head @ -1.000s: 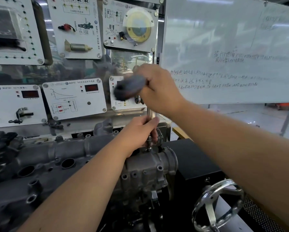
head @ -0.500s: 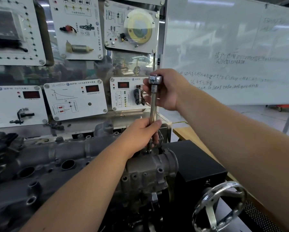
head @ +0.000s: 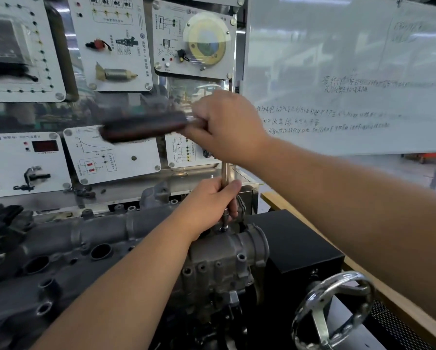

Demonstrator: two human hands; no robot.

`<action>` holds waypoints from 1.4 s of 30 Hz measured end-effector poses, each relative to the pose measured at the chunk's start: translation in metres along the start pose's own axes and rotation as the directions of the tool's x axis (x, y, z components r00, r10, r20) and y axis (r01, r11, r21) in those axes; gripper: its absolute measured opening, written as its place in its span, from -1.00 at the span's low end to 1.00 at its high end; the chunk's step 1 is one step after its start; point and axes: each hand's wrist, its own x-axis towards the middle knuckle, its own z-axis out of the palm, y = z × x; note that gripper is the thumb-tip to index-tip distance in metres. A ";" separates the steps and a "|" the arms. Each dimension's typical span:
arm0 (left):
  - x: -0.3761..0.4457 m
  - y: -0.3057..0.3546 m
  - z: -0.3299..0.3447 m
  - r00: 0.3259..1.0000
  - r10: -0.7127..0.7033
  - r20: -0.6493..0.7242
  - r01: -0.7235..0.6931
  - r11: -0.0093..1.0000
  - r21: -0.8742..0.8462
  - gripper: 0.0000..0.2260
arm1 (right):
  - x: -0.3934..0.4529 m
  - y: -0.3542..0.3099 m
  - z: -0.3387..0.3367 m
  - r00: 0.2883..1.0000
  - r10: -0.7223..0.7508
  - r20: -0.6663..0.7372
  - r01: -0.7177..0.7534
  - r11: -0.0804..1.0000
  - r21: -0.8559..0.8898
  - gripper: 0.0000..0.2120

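My right hand [head: 232, 130] gripped the ratchet [head: 146, 127], fingers curled; its blurred handle pointed left. My left hand [head: 209, 200] fingers wrapped round the upright bar [head: 225, 173] above the engine [head: 222, 258].

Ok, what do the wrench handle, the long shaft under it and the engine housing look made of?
Wrench handle: dark matte grip, likely rubber or plastic; blur hides detail.
Shaft: bright polished steel, probably chromed, with sharp highlights.
Engine housing: dull grey cast metal, likely aluminium, with a rough, grimy surface.
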 end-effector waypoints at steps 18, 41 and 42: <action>-0.003 0.002 0.002 0.999 0.047 -0.011 -0.047 0.997 0.064 -0.58 | -0.021 0.004 0.008 0.621 0.455 0.639 -0.400 -0.517 0.757 -0.54; -0.003 0.005 0.002 0.996 0.074 -0.054 -0.069 0.994 0.089 -0.52 | -0.029 0.000 0.013 0.911 0.394 -0.125 -0.221 0.719 0.659 -0.76; -0.004 0.005 0.002 0.996 0.077 -0.052 -0.072 0.993 0.091 -0.53 | -0.031 -0.004 0.016 0.832 0.549 -0.084 -0.302 0.574 0.761 -0.68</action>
